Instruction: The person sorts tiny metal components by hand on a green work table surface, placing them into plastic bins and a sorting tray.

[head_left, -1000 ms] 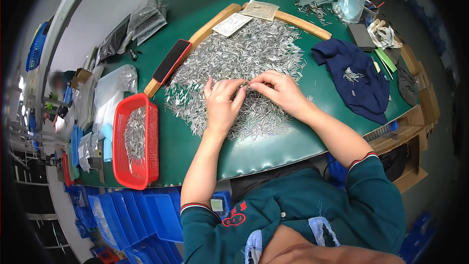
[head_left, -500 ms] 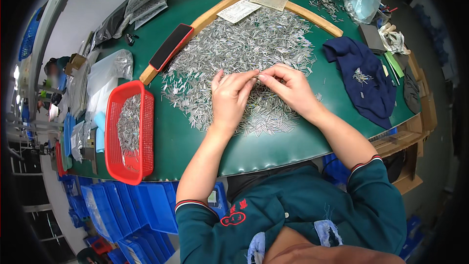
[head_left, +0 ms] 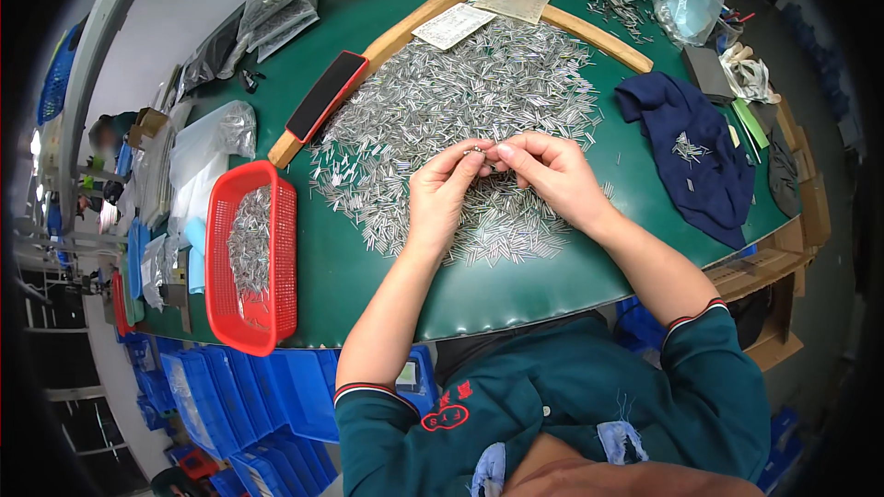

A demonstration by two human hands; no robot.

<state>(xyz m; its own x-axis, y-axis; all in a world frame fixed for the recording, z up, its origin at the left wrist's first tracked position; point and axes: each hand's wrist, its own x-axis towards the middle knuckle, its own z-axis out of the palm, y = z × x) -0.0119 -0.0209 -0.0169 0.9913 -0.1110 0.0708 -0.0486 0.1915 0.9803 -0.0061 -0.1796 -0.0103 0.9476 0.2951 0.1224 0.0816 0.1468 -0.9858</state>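
A wide heap of small silvery metal pins (head_left: 479,83) covers the middle of the green table. Over the near part of this heap my two hands meet at the fingertips. My left hand (head_left: 438,198) is closed in a pinch, with tiny metal pin ends showing between thumb and forefinger. Thumb and forefinger of my right hand (head_left: 557,179) are also pinched, close against the left fingertips. What the right fingers hold is too small and covered to make out. Left of the heap, a red plastic basket (head_left: 215,267) holds more pins.
Wooden bars (head_left: 405,23) border the heap at the back, with paper slips (head_left: 453,26) and a red-and-black phone-shaped object (head_left: 327,97) on them. A navy cloth (head_left: 700,184) bearing several pins lies right. Plastic bags (head_left: 686,9) are at the back right; blue bins (head_left: 276,396) stand below left.
My left fingers have curled in from a more stretched pose, and the fingertips have shifted slightly, still meeting. The whole view has moved a little. Basket, cloth and heap look the same.
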